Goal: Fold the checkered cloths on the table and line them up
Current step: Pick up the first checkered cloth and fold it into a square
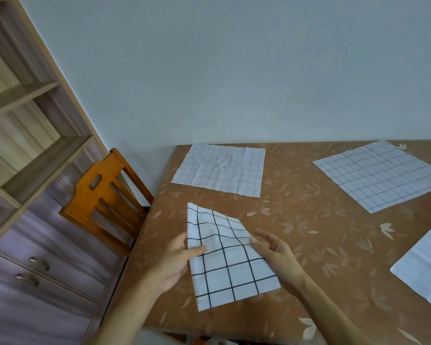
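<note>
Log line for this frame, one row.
phase: folding | left hand: pinches bold-check cloth left edge | right hand: holds its right edge | flat cloths: three, unfolded

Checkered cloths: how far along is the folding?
Nothing finished or lined up yet. In hand: the bold-checked cloth, which looks partly folded, held at its edges by the left hand and right hand. Left: the back-left cloth, back-right cloth and right-edge cloth lie flat, unfolded.
</note>
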